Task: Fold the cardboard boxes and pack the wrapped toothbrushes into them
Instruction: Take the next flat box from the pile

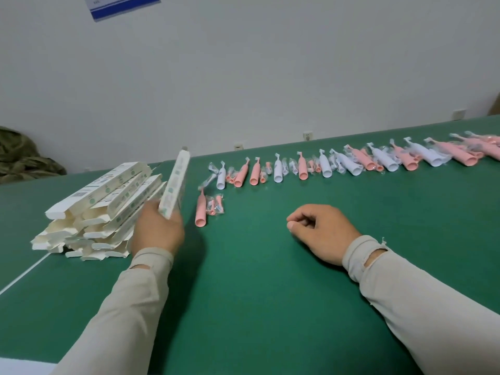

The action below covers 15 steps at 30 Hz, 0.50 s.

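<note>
My left hand [157, 231] grips the near end of a long white cardboard box [175, 182], which tilts up and away from me. To its left lies a pile of white boxes [100, 204] with open end flaps. A pink toothbrush [200, 211] with two small wrapped heads beside it lies just right of the held box. Farther back a long row of pink and white wrapped toothbrushes [324, 165] runs to the right. My right hand [319, 228] rests on the green table [270, 293], fingers curled, holding nothing.
A white wall stands behind the table with sockets [307, 136] low on it. A camouflage cloth [21, 155] lies at far left. A white line [24, 274] crosses the table's left part. A blue and white notice [121, 5] hangs high up.
</note>
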Available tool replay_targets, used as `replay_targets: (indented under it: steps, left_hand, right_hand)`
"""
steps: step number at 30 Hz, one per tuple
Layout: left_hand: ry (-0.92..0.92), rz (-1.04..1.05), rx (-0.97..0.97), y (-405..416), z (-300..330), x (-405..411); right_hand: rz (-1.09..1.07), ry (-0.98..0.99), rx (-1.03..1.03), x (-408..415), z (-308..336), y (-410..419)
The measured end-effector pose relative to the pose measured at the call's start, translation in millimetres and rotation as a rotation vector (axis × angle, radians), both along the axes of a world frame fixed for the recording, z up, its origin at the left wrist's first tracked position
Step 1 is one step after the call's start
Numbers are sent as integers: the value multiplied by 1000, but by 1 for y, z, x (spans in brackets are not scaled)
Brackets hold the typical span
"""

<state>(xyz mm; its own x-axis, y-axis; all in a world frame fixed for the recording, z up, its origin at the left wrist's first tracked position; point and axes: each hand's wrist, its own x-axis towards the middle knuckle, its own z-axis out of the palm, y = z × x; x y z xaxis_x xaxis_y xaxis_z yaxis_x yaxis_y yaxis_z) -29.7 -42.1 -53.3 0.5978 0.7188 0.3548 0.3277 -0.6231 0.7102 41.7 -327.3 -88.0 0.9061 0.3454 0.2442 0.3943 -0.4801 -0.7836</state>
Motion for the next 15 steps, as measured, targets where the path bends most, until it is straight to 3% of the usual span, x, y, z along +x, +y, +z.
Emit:
replay_targets:
  steps: [2,4,5,10,15]
  left_hand:
    - [-233,-199,-392,-19,11,4]
    - [-273,-498,-830,-51,17,10]
    - [-241,-632,-903,-68,17,13]
    - [-160,-1030,-809,-138,3,31]
    - [-168,-1153,-320,-161,-16,38]
  right_hand:
    - [0,8,93,-1,2,2]
    - [10,87,295,-4,7,5]
    - [17,146,405,-6,11,6]
    - [70,397,684,-10,21,4]
    - [47,486,747,-8,18,-2]
